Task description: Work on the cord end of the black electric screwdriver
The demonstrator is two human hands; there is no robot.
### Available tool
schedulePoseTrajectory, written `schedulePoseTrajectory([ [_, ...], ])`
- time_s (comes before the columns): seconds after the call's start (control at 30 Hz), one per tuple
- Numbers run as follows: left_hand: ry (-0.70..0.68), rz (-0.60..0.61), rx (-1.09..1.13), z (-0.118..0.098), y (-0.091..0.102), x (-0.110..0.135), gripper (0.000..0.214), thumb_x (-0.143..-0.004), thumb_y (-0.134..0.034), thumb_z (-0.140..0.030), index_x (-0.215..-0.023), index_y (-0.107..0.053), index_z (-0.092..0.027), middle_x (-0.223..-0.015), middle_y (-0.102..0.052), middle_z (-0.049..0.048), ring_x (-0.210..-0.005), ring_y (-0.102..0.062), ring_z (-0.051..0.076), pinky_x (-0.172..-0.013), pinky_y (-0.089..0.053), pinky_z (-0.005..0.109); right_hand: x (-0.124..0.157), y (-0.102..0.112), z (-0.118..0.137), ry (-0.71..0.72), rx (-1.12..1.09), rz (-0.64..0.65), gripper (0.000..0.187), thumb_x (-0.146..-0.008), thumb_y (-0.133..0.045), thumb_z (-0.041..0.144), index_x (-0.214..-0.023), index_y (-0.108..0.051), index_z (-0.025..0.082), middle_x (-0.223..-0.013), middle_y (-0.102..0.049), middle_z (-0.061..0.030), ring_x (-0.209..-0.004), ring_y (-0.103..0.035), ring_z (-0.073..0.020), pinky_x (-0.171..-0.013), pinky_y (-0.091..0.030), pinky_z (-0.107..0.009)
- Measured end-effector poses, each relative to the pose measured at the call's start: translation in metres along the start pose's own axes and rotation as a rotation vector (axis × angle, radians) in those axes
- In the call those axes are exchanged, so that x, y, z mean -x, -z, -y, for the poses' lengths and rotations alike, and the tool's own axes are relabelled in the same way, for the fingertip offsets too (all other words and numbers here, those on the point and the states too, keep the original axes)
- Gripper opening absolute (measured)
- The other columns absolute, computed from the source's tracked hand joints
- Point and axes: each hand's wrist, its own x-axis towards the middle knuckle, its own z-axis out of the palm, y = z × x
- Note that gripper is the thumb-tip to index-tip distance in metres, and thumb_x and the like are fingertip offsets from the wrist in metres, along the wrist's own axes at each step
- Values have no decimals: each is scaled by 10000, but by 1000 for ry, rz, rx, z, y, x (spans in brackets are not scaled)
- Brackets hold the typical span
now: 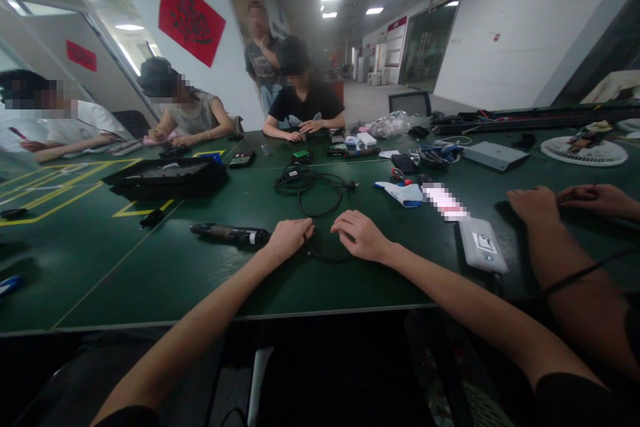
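Note:
My left hand rests on the green table with its fingers curled around a thin black cable, partly hidden by the fingers. Left of that hand lies a black electric screwdriver with a pale band, its right end close against my wrist. My right hand is a short way to the right, palm down, fingers loosely bent and slightly apart. I see nothing held in it. The cable runs along the table toward the underside of this hand. Beyond both hands lies a coiled black power cord with a plug.
A black tray stands at left. At right are a blue-and-white packet, a lit phone and a white device with a cord. A neighbour's hands work close on the right. Several people sit across the table.

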Motion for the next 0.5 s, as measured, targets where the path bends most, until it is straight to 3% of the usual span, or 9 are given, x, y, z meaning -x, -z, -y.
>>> schedulePoseTrajectory([
  [0.1,-47,-29,11,-34,-5,-13,202,-1068,-437,-311,-1002,-614,-238,-936,-740,83,-797,-710,231,-664,-413,309,1,-3,3,46,46,64,204,-976,-518,147,-1038,-705,198,-1081,-699,-98,-1029,-594,-246,-932,-426,-392],
  [0.23,-89,-25,22,-52,-10,-26,97,-1004,-522,-233,-1042,-610,-232,-972,-740,88,-799,-711,246,-651,-422,323,2,-4,5,8,95,119,127,-971,-575,236,-965,-696,199,-1029,-693,-95,-962,-582,-236,-889,-412,-370],
  [0.37,-143,-15,31,-48,-3,-27,119,-923,-599,-171,-1021,-625,-235,-978,-731,78,-872,-703,256,-723,-469,346,2,-2,9,-31,154,138,309,-936,-683,503,-949,-664,194,-1001,-660,-91,-927,-563,-241,-844,-416,-363],
  [0.5,-348,-24,30,-26,15,-13,103,-941,-654,-274,-1035,-646,-231,-1034,-712,78,-1017,-661,265,-892,-476,381,1,2,14,42,162,163,482,-893,-704,640,-1081,-662,198,-1125,-634,-110,-1001,-563,-259,-891,-433,-377],
])
